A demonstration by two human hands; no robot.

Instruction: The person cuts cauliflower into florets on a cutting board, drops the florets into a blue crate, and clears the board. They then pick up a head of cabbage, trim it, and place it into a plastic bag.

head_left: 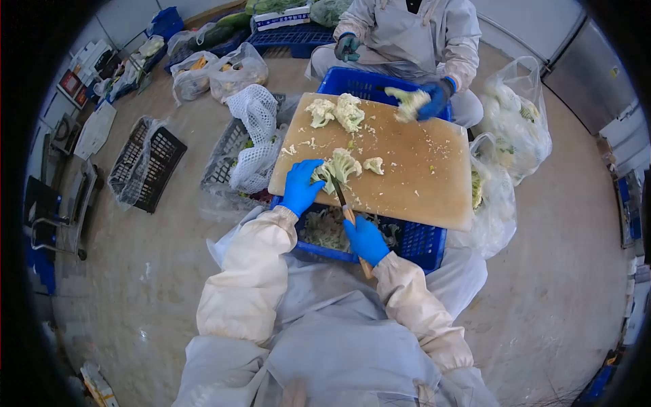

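In my right hand (367, 241), the fingers are wrapped round the wooden handle of a knife (348, 214). Its dark blade points away from me and lies against a cut piece of cauliflower (344, 166). My left hand (300, 186) has its fingertips curled on the left part of that cauliflower, at the near left edge of a tan cutting board (413, 186). A small floret (373, 165) rests just right of the blade. Farther back on the board sit two larger chunks, one a cauliflower piece (349, 112). Both my hands wear blue gloves.
The board lies across a blue crate (425, 249) with trimmings inside. Opposite, a co-worker's gloved hand (436, 99) holds cauliflower over the board. Plastic bags of cauliflower (513, 125) stand right. On the left are a crate with white netting (254, 112) and a black crate (157, 166).
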